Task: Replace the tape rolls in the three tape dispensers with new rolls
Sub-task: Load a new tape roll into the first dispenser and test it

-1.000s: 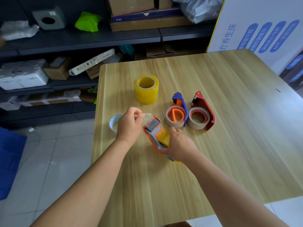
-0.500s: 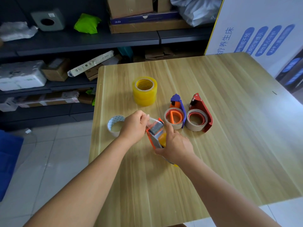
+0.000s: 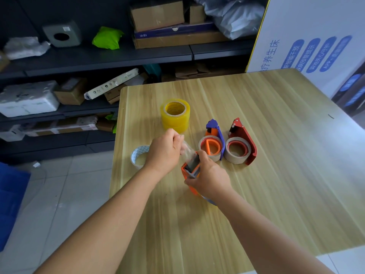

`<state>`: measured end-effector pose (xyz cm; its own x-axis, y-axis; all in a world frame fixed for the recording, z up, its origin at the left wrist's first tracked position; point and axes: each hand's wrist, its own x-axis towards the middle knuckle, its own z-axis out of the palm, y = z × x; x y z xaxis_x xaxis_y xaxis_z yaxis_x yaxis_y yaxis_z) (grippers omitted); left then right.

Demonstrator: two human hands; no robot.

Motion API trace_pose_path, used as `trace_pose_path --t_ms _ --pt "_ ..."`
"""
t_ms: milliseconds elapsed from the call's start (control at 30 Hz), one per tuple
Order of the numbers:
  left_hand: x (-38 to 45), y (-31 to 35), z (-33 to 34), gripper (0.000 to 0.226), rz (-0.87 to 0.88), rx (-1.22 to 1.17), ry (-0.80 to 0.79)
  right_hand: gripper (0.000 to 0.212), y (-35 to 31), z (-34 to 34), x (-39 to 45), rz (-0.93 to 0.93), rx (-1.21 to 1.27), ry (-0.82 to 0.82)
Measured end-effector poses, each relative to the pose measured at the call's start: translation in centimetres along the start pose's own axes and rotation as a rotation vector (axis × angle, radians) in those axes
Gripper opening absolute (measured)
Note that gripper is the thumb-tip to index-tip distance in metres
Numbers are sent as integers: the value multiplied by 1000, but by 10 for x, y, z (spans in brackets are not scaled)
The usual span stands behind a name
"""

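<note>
The left hand (image 3: 165,150) has drawn the clear tape (image 3: 186,148) farther out; the right hand (image 3: 209,177) grips the orange dispenser (image 3: 185,172). Slack tape could fold onto itself.

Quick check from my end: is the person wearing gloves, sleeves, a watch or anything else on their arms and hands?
Nothing worn is visible. The left hand and right hand are bare, without gloves or rings in view, and both forearms are uncovered up to the frame edge: no sleeves, watch, wristband or markings show.
</note>
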<state>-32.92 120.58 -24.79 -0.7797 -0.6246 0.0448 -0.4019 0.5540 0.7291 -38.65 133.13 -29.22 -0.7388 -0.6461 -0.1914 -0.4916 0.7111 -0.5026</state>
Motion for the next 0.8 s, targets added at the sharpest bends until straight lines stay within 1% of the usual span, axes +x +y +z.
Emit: trace_pose_path --t_ms 167,333,400,500,600,700,800 --pt "14 22 -15 25 47 -82 14 68 3 -12 6 16 45 79" --pt "19 40 -22 26 93 -129 48 65 6 -24 11 1 79 140" --pt "22 48 -28 27 98 -149 88 67 10 -28 11 9 88 130" --pt "34 58 -50 28 108 -161 193 71 22 -31 5 32 103 116" --pt "43 63 -63 26 116 -207 187 76 30 -29 -1 43 170 102" --pt "41 67 -62 26 99 -181 182 79 30 -27 -1 30 182 75" --pt "39 64 -65 25 99 -176 209 84 31 -29 -2 24 193 76"
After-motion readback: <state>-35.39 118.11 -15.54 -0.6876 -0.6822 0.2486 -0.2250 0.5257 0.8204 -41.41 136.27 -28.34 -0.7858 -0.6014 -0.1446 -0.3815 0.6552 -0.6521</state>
